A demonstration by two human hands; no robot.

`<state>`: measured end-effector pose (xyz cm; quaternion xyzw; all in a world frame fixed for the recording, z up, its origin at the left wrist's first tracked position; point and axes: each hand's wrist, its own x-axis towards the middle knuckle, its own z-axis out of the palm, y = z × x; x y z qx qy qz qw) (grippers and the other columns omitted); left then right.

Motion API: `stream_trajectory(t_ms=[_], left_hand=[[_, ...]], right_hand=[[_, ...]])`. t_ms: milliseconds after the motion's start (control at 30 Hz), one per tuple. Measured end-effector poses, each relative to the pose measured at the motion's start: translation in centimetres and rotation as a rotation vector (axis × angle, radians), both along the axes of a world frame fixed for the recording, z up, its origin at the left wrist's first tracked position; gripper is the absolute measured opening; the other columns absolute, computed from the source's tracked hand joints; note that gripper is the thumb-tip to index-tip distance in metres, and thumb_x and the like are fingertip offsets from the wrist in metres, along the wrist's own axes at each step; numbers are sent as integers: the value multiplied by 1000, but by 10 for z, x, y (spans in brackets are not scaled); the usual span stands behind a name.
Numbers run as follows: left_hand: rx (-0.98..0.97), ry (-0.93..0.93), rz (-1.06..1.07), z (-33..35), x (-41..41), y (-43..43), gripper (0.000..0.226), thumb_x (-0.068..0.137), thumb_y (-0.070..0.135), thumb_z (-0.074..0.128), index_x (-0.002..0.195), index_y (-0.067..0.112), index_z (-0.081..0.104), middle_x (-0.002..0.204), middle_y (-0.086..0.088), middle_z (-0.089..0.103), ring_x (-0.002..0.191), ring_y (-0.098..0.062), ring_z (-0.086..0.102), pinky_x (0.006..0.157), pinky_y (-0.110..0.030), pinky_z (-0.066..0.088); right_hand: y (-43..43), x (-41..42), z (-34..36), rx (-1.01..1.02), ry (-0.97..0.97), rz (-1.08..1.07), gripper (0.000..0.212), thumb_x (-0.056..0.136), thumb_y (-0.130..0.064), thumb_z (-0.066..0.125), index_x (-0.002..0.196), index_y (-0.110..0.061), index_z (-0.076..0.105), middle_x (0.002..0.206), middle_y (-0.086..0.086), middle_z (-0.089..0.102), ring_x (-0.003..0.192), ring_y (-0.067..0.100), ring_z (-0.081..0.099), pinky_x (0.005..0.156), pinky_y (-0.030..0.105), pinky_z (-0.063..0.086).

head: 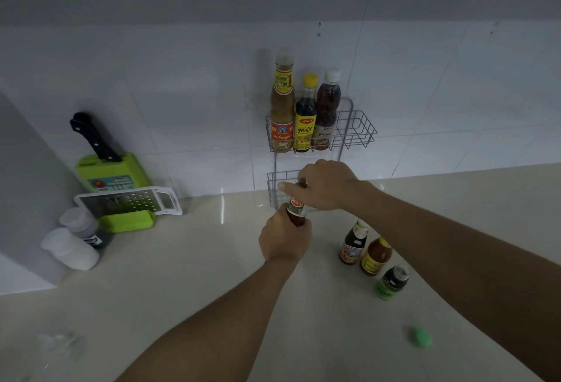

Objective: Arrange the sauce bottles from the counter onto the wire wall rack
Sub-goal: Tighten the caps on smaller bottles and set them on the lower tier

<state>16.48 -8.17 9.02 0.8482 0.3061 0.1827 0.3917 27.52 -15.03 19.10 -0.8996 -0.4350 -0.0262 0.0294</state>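
Seven sauce bottles are counted: three in the upper basket [358, 129] of the wire wall rack [344, 142] — a tall one [282, 108], a yellow-capped one [305, 117] and a white-capped one [327, 108] — one red-labelled bottle [297, 210] held between two hands, left [285, 237] and right [328, 184], and three on the bench [197, 275] at the right [353, 243] [375, 257] [393, 283]. Two baskets are seen on the rack. At the far left, two white-lidded jars [71, 248] [82, 225], one grater [127, 199], one knife [94, 139] and one green board [121, 169] are counted, and one small green object [420, 337] at the near right.

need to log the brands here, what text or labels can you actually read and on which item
"ROZA": red label on the red sauce bottle held in both hands, left hand low, right hand at the top.
Thai script, not legible to me: yellow-capped dark bottle and tall tan bottle on the wire rack.
Too blurred: three counter bottles, green knife block.
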Motion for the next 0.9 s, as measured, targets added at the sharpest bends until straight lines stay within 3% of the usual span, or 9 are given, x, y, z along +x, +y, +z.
stream_trajectory(t_ms=[100,200,300,400,500,633,800,833,900], left_hand=[[-1,-14,18,1,4,4,15,79,33,63,93,26,59,85,7,67,76,-20,64,69,-32,52],[35,-7,-20,-2,4,3,17,81,33,64,95,24,59,85,5,67,75,-20,63,66,-32,51],[4,1,-12,-8,3,2,17,79,33,62,93,25,57,83,6,66,75,-21,64,70,-35,55],[-56,-20,11,-10,7,2,19,77,32,61,94,28,54,82,10,65,75,-19,65,69,-37,56],[-98,-40,3,-8,14,6,30,71,34,65,94,31,46,79,11,61,73,-16,63,64,-35,54],[-193,-91,-44,-12,24,12,41,68,31,71,92,28,38,81,6,61,71,-18,63,59,-41,56],[-393,-176,-164,-24,36,24,67,58,18,79,107,32,36,99,-5,59,76,-16,63,55,-28,53],[-445,-179,-178,-25,39,28,77,57,16,80,118,28,35,107,-10,58,82,-22,64,58,-33,54],[-482,-166,-152,-30,47,38,89,59,17,82,134,18,33,126,-8,52,105,-29,60,79,-45,57]], right_hand=[[-2,-3,-1,118,20,79,50,93,-63,35,75,-21,55,65,-4,52,66,19,54,56,28,34],[-1,-5,-12,146,63,-41,45,95,-50,38,71,-15,54,64,3,51,66,25,53,56,30,35],[-1,-4,-20,213,215,-107,54,90,-59,41,61,-15,53,63,7,57,63,24,56,55,29,39],[-4,-8,-23,377,504,-168,60,79,-75,52,56,-19,50,56,-4,55,55,9,55,54,25,39],[-10,-10,-31,430,705,-136,46,70,-72,68,75,-27,64,76,-10,67,71,-1,63,63,20,44],[-19,-4,-45,545,975,-114,39,70,-37,86,103,-28,70,98,-11,73,90,1,68,78,20,51],[-12,6,-50,574,802,-55,45,73,-25,85,114,-21,67,107,-7,71,98,6,65,85,23,52],[-11,9,-51,577,757,-47,47,73,-24,84,116,-19,65,108,-7,69,99,5,64,85,20,51],[-8,14,-54,608,673,-45,46,74,-23,84,114,-20,62,104,-12,67,95,-5,61,81,11,47]])
